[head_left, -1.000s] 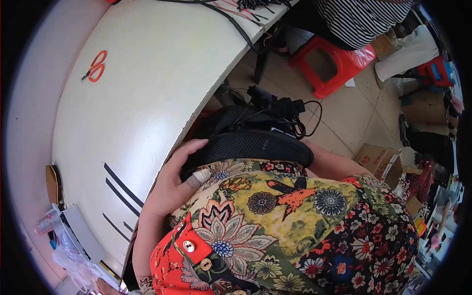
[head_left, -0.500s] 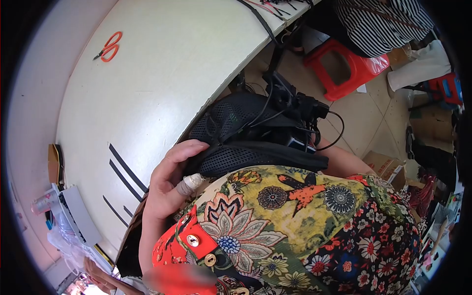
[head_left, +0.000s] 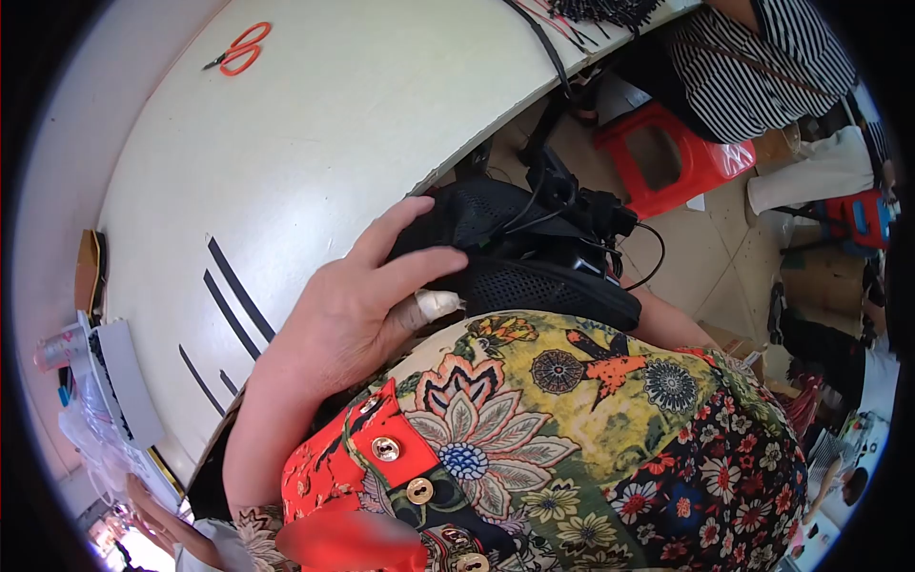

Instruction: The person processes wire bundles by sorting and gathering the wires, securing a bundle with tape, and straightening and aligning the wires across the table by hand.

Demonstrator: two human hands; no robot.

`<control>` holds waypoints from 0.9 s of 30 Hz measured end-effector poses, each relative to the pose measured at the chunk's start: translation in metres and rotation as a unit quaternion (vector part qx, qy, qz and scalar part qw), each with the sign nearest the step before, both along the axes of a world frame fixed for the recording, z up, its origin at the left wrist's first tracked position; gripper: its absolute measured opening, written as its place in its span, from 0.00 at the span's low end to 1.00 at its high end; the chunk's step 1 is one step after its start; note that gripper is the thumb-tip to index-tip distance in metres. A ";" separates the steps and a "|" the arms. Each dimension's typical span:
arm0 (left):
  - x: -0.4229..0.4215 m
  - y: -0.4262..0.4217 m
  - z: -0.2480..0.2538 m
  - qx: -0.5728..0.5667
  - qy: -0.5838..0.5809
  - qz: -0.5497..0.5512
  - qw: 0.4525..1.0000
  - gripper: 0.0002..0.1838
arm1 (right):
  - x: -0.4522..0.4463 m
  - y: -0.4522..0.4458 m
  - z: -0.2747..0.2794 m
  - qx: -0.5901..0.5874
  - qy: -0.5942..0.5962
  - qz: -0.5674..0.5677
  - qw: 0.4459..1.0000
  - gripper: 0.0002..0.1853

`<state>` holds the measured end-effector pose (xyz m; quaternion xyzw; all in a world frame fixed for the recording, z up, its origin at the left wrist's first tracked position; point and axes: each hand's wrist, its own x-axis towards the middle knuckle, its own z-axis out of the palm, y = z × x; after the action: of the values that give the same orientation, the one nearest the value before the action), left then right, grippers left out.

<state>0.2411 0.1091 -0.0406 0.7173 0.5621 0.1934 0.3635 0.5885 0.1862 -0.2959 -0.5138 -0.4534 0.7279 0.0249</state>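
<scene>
My left hand (head_left: 357, 296) reaches over the near edge of the table, its fingers apart and a pale wrapping on the thumb. The fingertips lie against a black mesh bag (head_left: 534, 291) in front of my body; I see no firm grip. Dark cables and small black devices (head_left: 577, 214) stick out of the bag on its right side. My right forearm (head_left: 672, 319) runs behind the bag, which hides the right hand and its fingers.
Orange-handled scissors (head_left: 246, 50) lie on the white table (head_left: 267, 153), with several black strips (head_left: 238, 297) near its left side. Black cords and red wires (head_left: 600, 14) are at the far edge. A red stool (head_left: 634, 157) stands beside a person in a striped top (head_left: 762, 67).
My left hand has moved right and further over the bag, and its fingers have spread. The camera view has shifted slightly; the right forearm stays behind the bag.
</scene>
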 end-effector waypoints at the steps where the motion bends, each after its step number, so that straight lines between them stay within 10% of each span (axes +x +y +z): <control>1: 0.002 0.004 0.000 -0.003 0.031 -0.014 0.999 0.18 | 0.002 0.002 -0.003 0.001 -0.003 0.002 1.000 0.14; 10: 0.004 0.024 0.013 0.083 0.271 -0.119 0.951 0.19 | -0.007 0.017 -0.002 0.023 -0.031 0.031 0.999 0.14; 27: -0.007 0.016 0.007 0.186 0.222 -0.096 0.952 0.15 | -0.054 0.058 -0.008 0.076 -0.095 0.115 0.986 0.14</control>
<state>0.2337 0.1248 -0.0337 0.8477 0.5109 0.0949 0.1069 0.5347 0.2447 -0.3035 -0.5218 -0.5638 0.6371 -0.0629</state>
